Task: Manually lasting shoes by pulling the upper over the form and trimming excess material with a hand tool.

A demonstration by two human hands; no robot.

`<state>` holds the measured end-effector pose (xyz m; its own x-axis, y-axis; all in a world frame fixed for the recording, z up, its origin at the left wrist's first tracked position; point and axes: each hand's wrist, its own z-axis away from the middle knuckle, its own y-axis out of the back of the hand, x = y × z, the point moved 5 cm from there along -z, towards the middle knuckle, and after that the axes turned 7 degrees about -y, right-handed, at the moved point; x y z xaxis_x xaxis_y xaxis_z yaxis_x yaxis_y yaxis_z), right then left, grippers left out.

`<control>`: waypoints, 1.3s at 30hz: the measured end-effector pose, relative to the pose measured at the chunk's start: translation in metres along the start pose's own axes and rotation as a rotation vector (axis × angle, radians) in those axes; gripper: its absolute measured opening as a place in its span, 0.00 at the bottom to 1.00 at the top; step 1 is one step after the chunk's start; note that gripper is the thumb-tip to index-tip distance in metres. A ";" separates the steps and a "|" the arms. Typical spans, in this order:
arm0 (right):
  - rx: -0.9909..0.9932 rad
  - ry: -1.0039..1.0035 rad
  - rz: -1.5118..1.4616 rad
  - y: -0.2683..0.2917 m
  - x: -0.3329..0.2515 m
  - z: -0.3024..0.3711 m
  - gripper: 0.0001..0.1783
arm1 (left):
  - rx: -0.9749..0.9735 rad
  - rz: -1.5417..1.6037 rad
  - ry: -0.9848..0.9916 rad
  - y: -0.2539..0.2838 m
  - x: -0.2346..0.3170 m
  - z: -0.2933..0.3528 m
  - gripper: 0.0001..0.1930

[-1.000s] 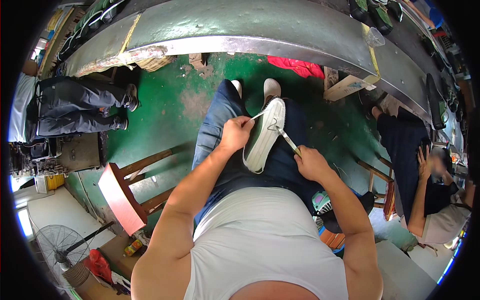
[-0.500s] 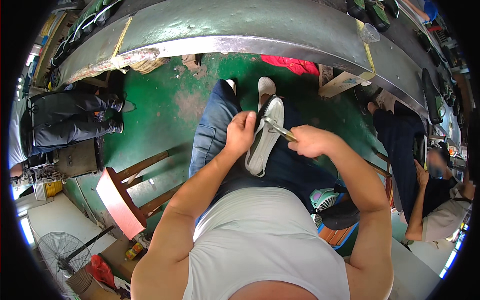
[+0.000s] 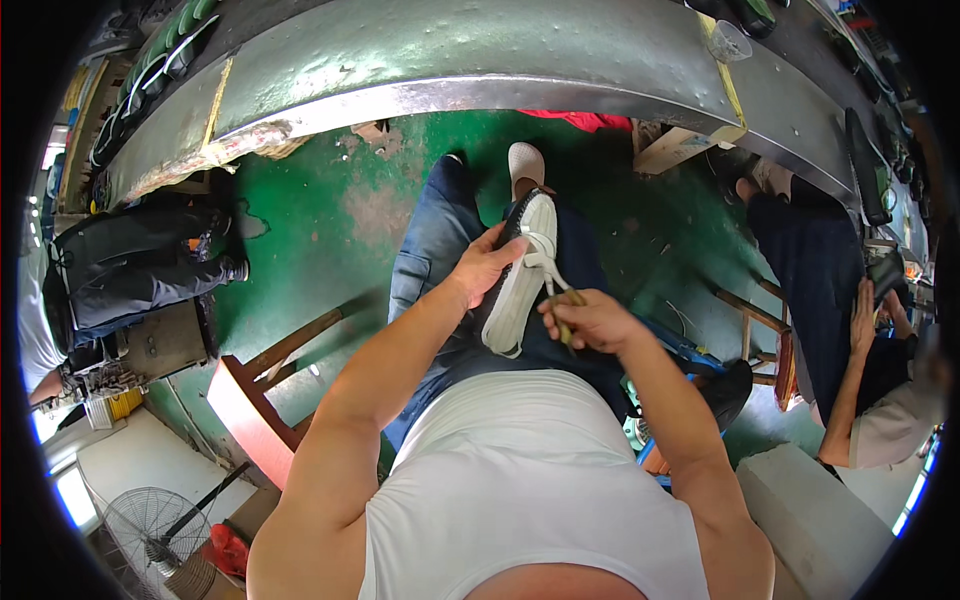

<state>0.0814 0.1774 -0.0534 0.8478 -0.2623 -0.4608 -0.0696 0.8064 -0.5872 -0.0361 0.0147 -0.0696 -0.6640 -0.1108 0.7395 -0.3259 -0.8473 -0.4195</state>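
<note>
Over my lap, a shoe (image 3: 512, 307) with a dark upper is turned so its whitish underside faces up, its far end pointing toward the metal bench. My left hand (image 3: 489, 264) grips it along the left edge, thumb pressed on the underside. A pale strip crosses the upper half of the shoe. My right hand (image 3: 592, 322) is closed round pincers (image 3: 562, 322) with yellow-brown handles, just right of the shoe. Their pale metal end reaches to the strip; whether it grips the strip I cannot tell.
A long metal bench (image 3: 450, 50) runs across the front, with shoes along both ends. A red stool (image 3: 250, 425) stands at my left and a wire fan (image 3: 150, 525) behind it. A seated co-worker (image 3: 850, 370) is at the right, another person (image 3: 130, 260) at the left.
My right hand has moved left and down, turning the pincers more upright. My left hand has shifted slightly down and right, its thumb now over the underside. The shoe tilts a little differently.
</note>
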 end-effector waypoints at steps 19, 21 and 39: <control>0.522 0.022 0.930 0.009 -0.082 0.052 0.18 | 0.041 -0.324 0.117 -0.014 0.009 -0.008 0.40; 0.465 0.051 0.846 0.006 -0.072 0.060 0.14 | 0.007 -0.307 0.147 -0.013 0.011 -0.012 0.40; 0.586 0.436 1.408 -0.031 -0.011 0.062 0.16 | -0.030 -0.517 -0.014 -0.002 -0.005 -0.006 0.41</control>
<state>0.1068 0.1883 0.0110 0.0664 0.7974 -0.5998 -0.3450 0.5824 0.7361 -0.0359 0.0205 -0.0755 -0.4020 0.3111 0.8612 -0.6280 -0.7781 -0.0121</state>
